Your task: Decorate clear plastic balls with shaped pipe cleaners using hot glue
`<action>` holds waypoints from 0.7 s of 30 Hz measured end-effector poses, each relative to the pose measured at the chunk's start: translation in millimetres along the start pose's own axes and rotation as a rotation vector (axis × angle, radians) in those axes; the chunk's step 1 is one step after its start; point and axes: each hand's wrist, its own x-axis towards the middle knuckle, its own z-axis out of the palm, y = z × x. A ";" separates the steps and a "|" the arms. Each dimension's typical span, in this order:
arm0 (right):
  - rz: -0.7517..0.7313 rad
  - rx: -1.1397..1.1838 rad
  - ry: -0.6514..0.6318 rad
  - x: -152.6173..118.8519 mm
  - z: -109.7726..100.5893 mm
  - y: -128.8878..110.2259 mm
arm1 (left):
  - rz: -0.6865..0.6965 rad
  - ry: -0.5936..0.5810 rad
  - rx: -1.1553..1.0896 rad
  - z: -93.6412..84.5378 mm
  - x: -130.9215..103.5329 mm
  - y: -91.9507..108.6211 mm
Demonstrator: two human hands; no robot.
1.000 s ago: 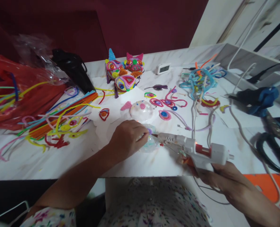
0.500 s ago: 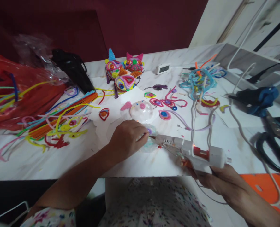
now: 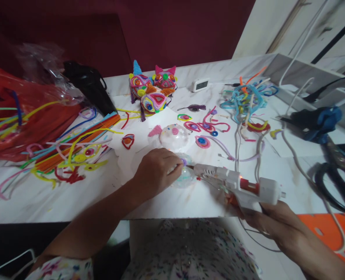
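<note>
My right hand [image 3: 273, 219] is closed around the handle of a white hot glue gun [image 3: 225, 175], whose nozzle points left. The nozzle tip is close by the fingertips of my left hand [image 3: 160, 167]. Those fingertips are pinched together beside a small purple coil [image 3: 184, 161] above a clear, bluish plastic piece [image 3: 184, 179]; whatever they grip is hidden. Just behind lies a clear plastic dome [image 3: 176, 140] with a pink spiral on it, and a pink fuzzy triangle [image 3: 155, 131] at its left.
Finished colourful animal heads [image 3: 153, 101] stand at the back near a small digital display [image 3: 200, 84]. Pipe cleaners [image 3: 76, 146] lie left by a red bag [image 3: 29, 128]. Black-handled scissors [image 3: 332, 182] and a tangle of blue pipe cleaners [image 3: 248, 101] are on the right.
The glue gun has shifted slightly right, its nozzle drawing back a little from my left fingertips. My left hand stays in the same pinch.
</note>
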 end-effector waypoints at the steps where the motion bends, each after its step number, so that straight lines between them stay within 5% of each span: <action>1: -0.004 0.002 0.009 -0.2 0.6 -1.1 | 0.000 -0.001 0.002 0.0 0.0 0.1; 21: -0.016 -0.039 -0.047 14.2 -6.0 8.3 | -0.007 -0.006 -0.028 -2.7 2.6 1.5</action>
